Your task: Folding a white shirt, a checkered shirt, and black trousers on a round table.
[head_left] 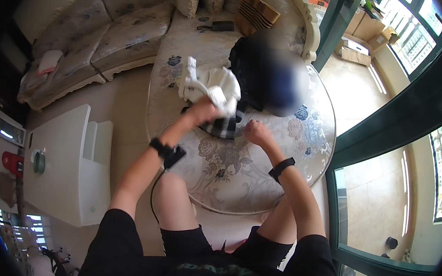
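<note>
Left hand: the person's left hand (pixel 202 111) is half curled at the near edge of the white bundle (pixel 224 83), touching it as far as I can see; fingertips are lost in blur, so can't tell if it's actually got hold.
Right hand: the right hand (pixel 257 133) is curled into a loose fist just beside the plaid cloth (pixel 225 128); can't tell if anything's pinched in there.
White bundle: one, crumpled, left of centre on the floral table (pixel 178 150), partly over that one black-and-white plaid piece.
Black cloth: one dark heap (pixel 241 58) right next to the white, with a blurry blue-and-dark patch (pixel 283 85) beside it, too smeared to name.
Brown slatted basket: one (pixel 257 13), far end, tilted; can't see what's in it from here.
Handled thing: one small black item (pixel 222 26) near the basket.
Cardboard boxes: at least two by the window, one big (pixel 358 23); insides too far off to read.
Green pot: one (pixel 39 162), on the white cabinet (pixel 60 176), contents unclear.
Cushions: three upright on the sofa (pixel 130 30).
Wristbands: two black ones (pixel 281 169), one per arm.
</note>
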Motion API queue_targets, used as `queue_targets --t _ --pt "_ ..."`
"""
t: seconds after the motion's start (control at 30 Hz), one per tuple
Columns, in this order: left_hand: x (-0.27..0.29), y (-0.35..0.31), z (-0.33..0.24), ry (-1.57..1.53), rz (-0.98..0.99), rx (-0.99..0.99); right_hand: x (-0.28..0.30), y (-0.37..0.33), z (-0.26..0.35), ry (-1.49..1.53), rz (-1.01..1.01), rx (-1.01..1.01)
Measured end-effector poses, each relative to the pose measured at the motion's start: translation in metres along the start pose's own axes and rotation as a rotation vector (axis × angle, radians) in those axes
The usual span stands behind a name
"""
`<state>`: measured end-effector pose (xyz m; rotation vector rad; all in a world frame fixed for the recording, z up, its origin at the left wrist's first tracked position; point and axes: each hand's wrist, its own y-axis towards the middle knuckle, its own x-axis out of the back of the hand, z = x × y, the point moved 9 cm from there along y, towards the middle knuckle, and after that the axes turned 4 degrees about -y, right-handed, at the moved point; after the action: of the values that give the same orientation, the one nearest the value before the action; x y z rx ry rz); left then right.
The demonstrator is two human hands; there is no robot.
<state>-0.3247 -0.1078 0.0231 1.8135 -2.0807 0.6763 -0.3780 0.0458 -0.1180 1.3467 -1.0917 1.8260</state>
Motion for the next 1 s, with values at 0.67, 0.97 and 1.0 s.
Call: queue_targets --t 0.67,0.97,1.0 --pt "-0.125 -0.134 0.100 -0.728 0.464 0.147 0.070 -0.147 0.075 2.035 0.430 -0.054" --pt "-0.164 -0.095 0.100 -1.315 0.217 0.346 0.038 -0.120 0.009 0.594 -0.492 -0.050" --pt "-0.152 -0.093 0.092 -1.256 0.120 0.343 0.047 -0.123 0.016 0.591 -0.469 -0.061"
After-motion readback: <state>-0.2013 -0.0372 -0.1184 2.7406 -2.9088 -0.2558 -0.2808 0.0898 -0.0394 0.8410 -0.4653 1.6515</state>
